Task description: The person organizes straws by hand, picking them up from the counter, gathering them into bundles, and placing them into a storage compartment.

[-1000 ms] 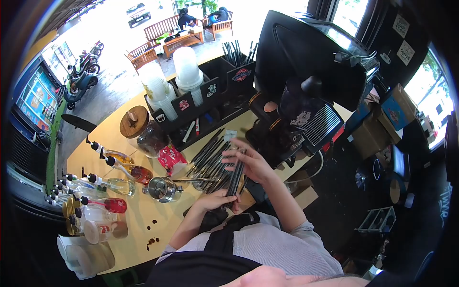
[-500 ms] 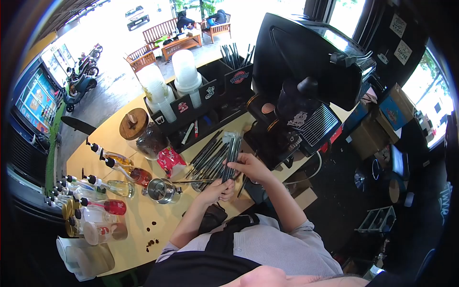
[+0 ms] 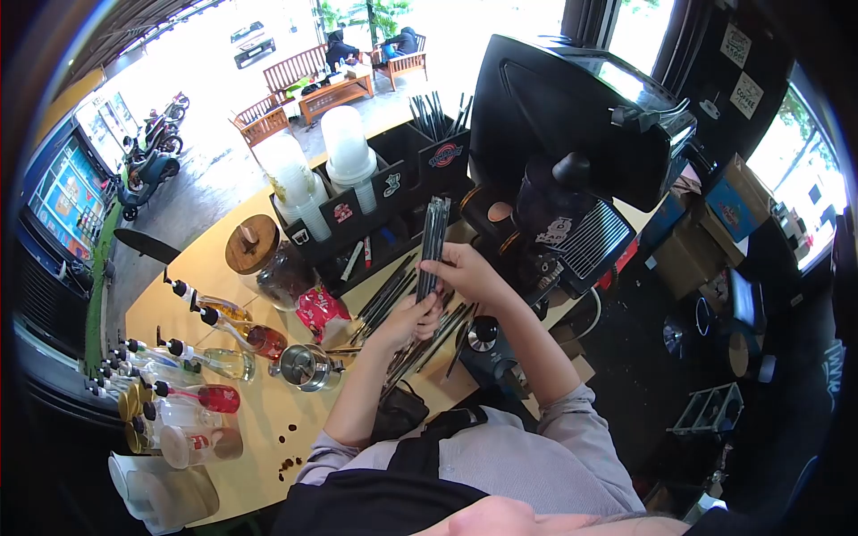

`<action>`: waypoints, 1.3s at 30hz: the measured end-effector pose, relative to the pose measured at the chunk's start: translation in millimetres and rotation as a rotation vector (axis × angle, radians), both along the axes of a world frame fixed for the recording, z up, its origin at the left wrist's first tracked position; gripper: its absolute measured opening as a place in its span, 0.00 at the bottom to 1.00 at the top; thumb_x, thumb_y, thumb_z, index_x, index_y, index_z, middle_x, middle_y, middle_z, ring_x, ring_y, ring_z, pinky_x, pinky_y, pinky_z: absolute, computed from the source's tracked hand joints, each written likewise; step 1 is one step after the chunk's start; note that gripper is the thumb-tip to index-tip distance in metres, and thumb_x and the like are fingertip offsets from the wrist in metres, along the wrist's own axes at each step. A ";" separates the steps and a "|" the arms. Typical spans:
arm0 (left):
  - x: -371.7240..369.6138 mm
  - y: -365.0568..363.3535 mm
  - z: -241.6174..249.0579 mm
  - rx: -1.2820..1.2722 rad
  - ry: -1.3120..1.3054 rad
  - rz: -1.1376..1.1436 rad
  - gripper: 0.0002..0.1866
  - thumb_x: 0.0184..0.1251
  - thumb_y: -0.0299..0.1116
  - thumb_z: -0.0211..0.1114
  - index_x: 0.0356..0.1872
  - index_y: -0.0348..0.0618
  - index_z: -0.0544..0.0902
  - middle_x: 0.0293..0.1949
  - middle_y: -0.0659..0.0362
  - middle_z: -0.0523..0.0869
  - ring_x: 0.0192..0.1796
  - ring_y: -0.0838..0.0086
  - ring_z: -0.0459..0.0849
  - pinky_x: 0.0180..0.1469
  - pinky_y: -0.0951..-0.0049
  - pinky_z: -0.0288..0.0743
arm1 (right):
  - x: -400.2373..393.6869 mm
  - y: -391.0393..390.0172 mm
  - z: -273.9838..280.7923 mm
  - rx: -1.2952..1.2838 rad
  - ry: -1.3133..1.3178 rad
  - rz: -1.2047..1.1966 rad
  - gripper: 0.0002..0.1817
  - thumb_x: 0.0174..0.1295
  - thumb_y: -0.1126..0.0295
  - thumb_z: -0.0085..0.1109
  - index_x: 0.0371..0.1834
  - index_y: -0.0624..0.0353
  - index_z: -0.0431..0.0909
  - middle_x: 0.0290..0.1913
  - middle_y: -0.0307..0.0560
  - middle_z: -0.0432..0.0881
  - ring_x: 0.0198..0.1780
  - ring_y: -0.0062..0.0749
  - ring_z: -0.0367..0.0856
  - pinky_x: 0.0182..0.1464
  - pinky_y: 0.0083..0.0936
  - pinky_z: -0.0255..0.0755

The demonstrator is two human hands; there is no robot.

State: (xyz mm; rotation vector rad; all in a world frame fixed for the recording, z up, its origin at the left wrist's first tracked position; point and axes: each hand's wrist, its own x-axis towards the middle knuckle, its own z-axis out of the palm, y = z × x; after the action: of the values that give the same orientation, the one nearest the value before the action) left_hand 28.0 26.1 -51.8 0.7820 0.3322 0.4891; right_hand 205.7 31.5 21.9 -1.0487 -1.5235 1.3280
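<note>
A bundle of dark, wrapped straws (image 3: 433, 234) stands nearly upright between my two hands. My left hand (image 3: 409, 322) is wrapped round its lower end. Higher up, on the right side, my right hand (image 3: 460, 268) grips the same bundle with thumb and fingers. More dark straws (image 3: 384, 299) lie loose on the counter beneath and beside my hands. Behind them is a black organizer (image 3: 357, 213) with stacked plastic cups (image 3: 347, 147) and an upright bunch of straws (image 3: 438, 116). A red-and-white packet (image 3: 320, 311) lies left of the loose straws.
A metal pitcher (image 3: 307, 366), a wooden-lidded jar (image 3: 268, 259) and pump bottles (image 3: 214, 397) stand on the left of the counter (image 3: 268, 406). A black coffee machine (image 3: 572, 125) is at the right, cardboard boxes (image 3: 688, 259) beyond. Two people sit outside in the background.
Both hands have raised the straw bundle up and away from me. It now overlaps the organizer's front, and more loose straws show below my hands.
</note>
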 end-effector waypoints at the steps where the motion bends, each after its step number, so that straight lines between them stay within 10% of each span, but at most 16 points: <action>1: 2.3 1.6 8.5 0.047 0.048 0.082 0.13 0.76 0.45 0.54 0.37 0.49 0.69 0.20 0.70 0.59 0.18 0.85 0.56 0.18 0.82 0.47 | -1.2 5.3 1.7 0.016 0.032 -0.010 0.11 0.66 0.67 0.61 0.41 0.65 0.80 0.28 0.32 0.80 0.26 0.12 0.73 0.30 0.14 0.68; 8: 14.6 37.6 56.3 0.914 0.633 0.578 0.17 0.74 0.43 0.56 0.41 0.37 0.77 0.25 0.58 0.79 0.24 0.72 0.77 0.30 0.69 0.70 | -5.3 42.8 46.7 0.277 -0.199 -0.284 0.12 0.65 0.65 0.63 0.37 0.65 0.81 0.25 0.36 0.82 0.25 0.13 0.76 0.28 0.16 0.71; 11: 19.4 51.0 76.4 1.312 0.915 0.865 0.20 0.69 0.40 0.59 0.51 0.31 0.75 0.41 0.43 0.81 0.48 0.50 0.80 0.50 0.53 0.71 | -4.5 66.9 54.9 0.382 -0.172 -0.420 0.15 0.62 0.63 0.65 0.31 0.66 0.79 0.22 0.43 0.81 0.22 0.19 0.78 0.26 0.21 0.70; 14: 21.7 62.6 92.3 1.641 0.925 1.132 0.23 0.68 0.40 0.60 0.56 0.33 0.72 0.50 0.44 0.79 0.58 0.51 0.75 0.59 0.55 0.68 | -4.6 86.5 70.5 0.457 -0.165 -0.584 0.18 0.62 0.62 0.65 0.25 0.67 0.75 0.18 0.51 0.77 0.19 0.31 0.77 0.24 0.30 0.67; 24: 27.4 62.3 92.2 1.661 1.096 1.164 0.32 0.65 0.45 0.62 0.64 0.35 0.66 0.65 0.44 0.69 0.72 0.46 0.58 0.71 0.50 0.52 | 6.1 156.9 75.6 1.112 -0.303 -1.166 0.09 0.62 0.73 0.59 0.28 0.66 0.73 0.27 0.55 0.75 0.31 0.53 0.73 0.34 0.43 0.65; 39: 12.2 59.7 52.0 1.536 1.142 1.031 0.34 0.62 0.45 0.63 0.65 0.37 0.66 0.67 0.47 0.65 0.73 0.46 0.54 0.71 0.41 0.50 | -2.7 220.1 24.9 0.550 -1.101 -1.052 0.15 0.67 0.60 0.51 0.40 0.58 0.83 0.50 0.48 0.81 0.55 0.44 0.73 0.52 0.48 0.67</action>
State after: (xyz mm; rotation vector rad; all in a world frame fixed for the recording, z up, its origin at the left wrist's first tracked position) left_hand 40.2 85.8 0.2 2.4107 1.5536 1.2699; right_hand 203.0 251.6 46.8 -1.9029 -1.4536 -0.4860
